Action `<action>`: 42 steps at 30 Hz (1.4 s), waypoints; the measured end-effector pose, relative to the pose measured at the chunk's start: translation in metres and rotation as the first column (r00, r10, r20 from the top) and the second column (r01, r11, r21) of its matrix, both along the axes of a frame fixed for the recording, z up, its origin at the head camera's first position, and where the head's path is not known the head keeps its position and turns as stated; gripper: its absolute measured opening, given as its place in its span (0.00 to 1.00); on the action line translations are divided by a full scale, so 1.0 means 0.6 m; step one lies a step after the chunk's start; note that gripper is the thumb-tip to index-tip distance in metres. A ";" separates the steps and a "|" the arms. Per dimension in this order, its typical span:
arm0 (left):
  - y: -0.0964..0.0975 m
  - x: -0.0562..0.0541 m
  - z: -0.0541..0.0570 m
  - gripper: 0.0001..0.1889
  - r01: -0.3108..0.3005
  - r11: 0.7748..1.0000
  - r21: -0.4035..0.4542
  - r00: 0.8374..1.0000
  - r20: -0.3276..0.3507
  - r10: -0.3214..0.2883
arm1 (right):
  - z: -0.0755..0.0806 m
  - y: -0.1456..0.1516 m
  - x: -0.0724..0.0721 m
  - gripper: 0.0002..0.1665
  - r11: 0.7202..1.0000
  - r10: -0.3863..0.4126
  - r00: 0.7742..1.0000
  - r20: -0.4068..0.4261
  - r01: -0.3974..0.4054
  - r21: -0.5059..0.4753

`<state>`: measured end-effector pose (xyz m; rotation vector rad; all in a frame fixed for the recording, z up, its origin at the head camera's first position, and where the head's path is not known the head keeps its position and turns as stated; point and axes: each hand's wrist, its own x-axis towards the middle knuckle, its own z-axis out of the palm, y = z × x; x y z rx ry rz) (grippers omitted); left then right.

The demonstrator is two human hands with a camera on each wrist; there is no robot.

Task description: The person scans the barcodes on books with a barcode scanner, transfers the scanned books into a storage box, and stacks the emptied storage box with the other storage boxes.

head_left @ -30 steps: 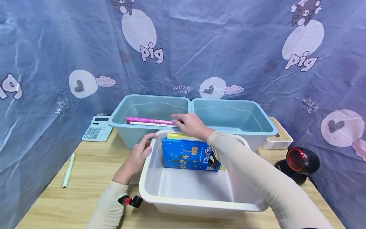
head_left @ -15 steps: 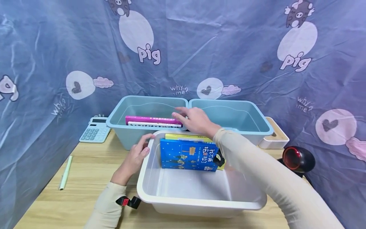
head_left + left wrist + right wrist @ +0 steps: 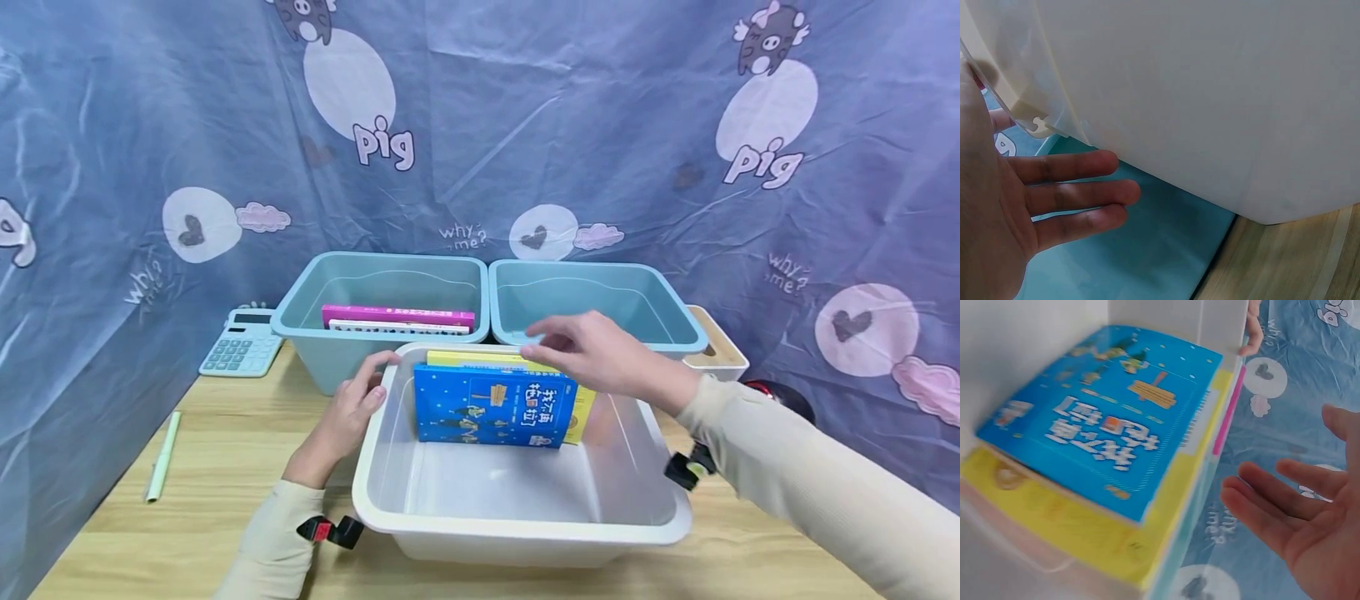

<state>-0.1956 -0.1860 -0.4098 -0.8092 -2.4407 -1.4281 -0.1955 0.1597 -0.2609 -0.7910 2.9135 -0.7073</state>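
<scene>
My left hand grips the rim of a white plastic tub at its far left corner. In the left wrist view three fingers stretch out below that rim, on the outer side of the tub. My right hand, fingers loosely bent and holding nothing, hovers over the tub's far rim by the tops of the books. Inside, a blue picture book stands upright against the far wall, in front of a yellow book. The right wrist view shows both covers and my empty right hand beside them.
Behind the tub stand two blue-green bins; the left bin holds a magenta book and a white book, the right bin is alongside. A calculator, a green pen, a wood-topped box and a black device lie around.
My right hand has drawn back rightward from beside the books in the left bin to above the tub's far rim. The left hand keeps its hold on the tub.
</scene>
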 end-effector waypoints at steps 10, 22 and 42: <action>-0.010 0.001 -0.001 0.21 -0.011 1.000 0.005 1.000 -0.005 0.011 | -0.053 0.069 0.029 0.36 0.996 0.080 0.996 0.043 -0.082 0.037; -0.010 -0.002 -0.010 0.21 -0.007 1.000 0.016 0.998 -0.058 0.008 | -0.096 0.059 0.039 0.35 0.996 0.035 0.989 -0.145 -0.023 0.083; -0.003 -0.005 -0.007 0.20 0.031 0.999 0.029 0.995 -0.098 -0.028 | -0.127 0.036 0.033 0.31 0.962 0.247 0.935 -0.253 -0.207 0.176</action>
